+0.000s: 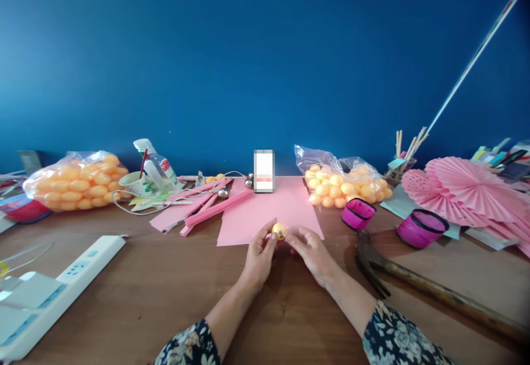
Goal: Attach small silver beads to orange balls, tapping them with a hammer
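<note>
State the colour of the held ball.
The ball is yellow-orange, with a small dark patch facing the camera; best seen in the head view.

White power strip (66,293) lies at left on brown table (165,299). At right, wooden-handled hammer (439,287); its head is near two magenta cuffs (358,213). Blue partition (256,67) stands behind.

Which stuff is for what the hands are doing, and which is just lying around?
Being used:
left hand, holding an orange ball
right hand, at its side
maybe the matching balls in the left bag and right bag

Probably just lying around:
hammer
power strip
bottle
pink paper fans
</note>
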`<action>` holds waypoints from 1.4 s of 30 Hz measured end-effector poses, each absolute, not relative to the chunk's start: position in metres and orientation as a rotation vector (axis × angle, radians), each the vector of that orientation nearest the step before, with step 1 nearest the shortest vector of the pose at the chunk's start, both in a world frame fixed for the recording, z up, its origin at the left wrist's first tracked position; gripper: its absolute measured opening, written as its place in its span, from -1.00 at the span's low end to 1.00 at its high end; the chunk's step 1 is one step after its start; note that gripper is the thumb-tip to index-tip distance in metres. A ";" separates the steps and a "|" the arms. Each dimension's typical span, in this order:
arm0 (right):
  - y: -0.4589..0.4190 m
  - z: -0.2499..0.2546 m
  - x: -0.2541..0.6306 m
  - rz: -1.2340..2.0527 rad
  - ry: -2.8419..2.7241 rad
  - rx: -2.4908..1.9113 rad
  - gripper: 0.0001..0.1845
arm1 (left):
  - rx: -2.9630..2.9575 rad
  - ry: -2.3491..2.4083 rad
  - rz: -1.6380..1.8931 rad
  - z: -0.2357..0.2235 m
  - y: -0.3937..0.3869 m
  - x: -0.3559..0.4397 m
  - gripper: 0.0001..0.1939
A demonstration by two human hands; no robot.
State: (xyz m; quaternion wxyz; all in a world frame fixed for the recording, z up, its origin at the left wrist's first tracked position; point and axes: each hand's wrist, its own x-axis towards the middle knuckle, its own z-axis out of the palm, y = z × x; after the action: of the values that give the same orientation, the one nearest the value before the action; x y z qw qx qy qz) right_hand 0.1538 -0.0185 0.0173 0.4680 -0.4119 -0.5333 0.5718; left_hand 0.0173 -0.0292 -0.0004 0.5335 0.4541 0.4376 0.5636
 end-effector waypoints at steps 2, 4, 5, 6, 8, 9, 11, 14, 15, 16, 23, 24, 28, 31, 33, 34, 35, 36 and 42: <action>-0.018 0.017 0.154 1.405 -1.318 -1.011 -0.73 | 1.090 1.052 1.342 -0.001 -0.029 0.017 -0.53; -0.018 0.016 0.155 1.409 -1.329 -1.014 -0.73 | 1.093 1.063 1.342 -0.001 -0.029 0.017 -0.53; -0.018 0.016 0.155 1.411 -1.335 -1.016 -0.73 | 1.097 1.069 1.341 -0.001 -0.029 0.017 -0.53; -0.018 0.016 0.155 1.411 -1.342 -1.017 -0.73 | 1.104 1.075 1.339 -0.002 -0.029 0.017 -0.53; -0.017 0.015 0.155 1.408 -1.355 -1.016 -0.73 | 1.116 1.089 1.334 -0.002 -0.028 0.017 -0.54; -0.017 0.014 0.155 1.405 -1.359 -1.016 -0.73 | 1.120 1.091 1.334 -0.002 -0.028 0.017 -0.54; -0.017 0.014 0.155 1.405 -1.357 -1.020 -0.72 | 1.123 1.085 1.336 -0.003 -0.028 0.017 -0.53; -0.016 0.013 0.155 1.422 -1.354 -1.024 -0.71 | 1.124 1.087 1.337 -0.002 -0.029 0.017 -0.52; -0.017 0.013 0.155 1.428 -1.354 -1.024 -0.70 | 1.124 1.094 1.336 -0.002 -0.029 0.017 -0.51; -0.017 0.013 0.155 1.433 -1.353 -1.024 -0.70 | 1.124 1.100 1.335 -0.002 -0.029 0.017 -0.51; -0.018 0.014 0.156 1.427 -1.347 -1.031 -0.67 | 1.128 1.113 1.333 0.000 -0.029 0.017 -0.51; -0.018 0.015 0.156 1.426 -1.349 -1.029 -0.67 | 1.128 1.116 1.331 -0.001 -0.029 0.017 -0.51; -0.017 0.015 0.156 1.429 -1.355 -1.035 -0.65 | 1.136 1.110 1.333 -0.002 -0.029 0.017 -0.50; -0.017 0.014 0.156 1.436 -1.362 -1.029 -0.66 | 1.138 1.097 1.335 -0.003 -0.029 0.017 -0.50; -0.017 0.014 0.156 1.438 -1.373 -1.022 -0.67 | 1.135 1.096 1.333 -0.002 -0.029 0.017 -0.50; -0.016 0.014 0.156 1.437 -1.377 -1.021 -0.67 | 1.133 1.097 1.332 -0.002 -0.029 0.017 -0.49; -0.017 0.014 0.156 1.434 -1.377 -1.023 -0.67 | 1.132 1.098 1.332 -0.001 -0.029 0.017 -0.49; -0.017 0.014 0.156 1.431 -1.373 -1.029 -0.67 | 1.133 1.100 1.331 -0.001 -0.029 0.017 -0.50; -0.017 0.015 0.156 1.431 -1.368 -1.048 -0.65 | 1.139 1.087 1.325 -0.002 -0.029 0.017 -0.50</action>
State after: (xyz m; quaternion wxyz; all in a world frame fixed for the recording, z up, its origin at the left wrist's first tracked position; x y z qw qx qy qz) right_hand 0.1557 -0.0171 0.0154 0.4358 -0.4210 -0.5498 0.5749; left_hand 0.0170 -0.0287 -0.0016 0.5158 0.4741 0.4526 0.5516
